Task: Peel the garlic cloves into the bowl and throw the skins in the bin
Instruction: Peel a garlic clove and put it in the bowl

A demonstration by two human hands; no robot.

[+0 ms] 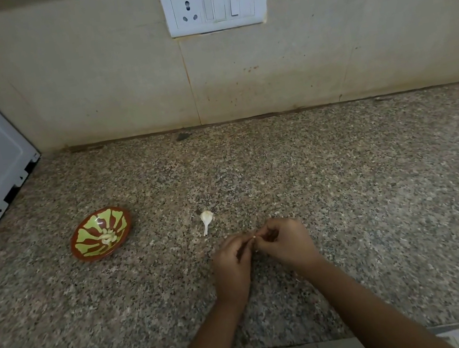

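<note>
Our fingers (262,233) curl, pinching what seems a clove (254,239), barely a pale speck. We should steady it in the left hand (231,263) and let the right hand (285,244) nip skin away in small strips. Just left lies a white garlic bit (206,218); farther left, the bowl (94,257) holds pale peeled cloves (107,236).

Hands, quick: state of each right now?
Left hand: fingers curled, pinching a garlic clove, which is mostly hidden.
Right hand: fingers curled, pinching the same garlic clove from the other side.
</note>
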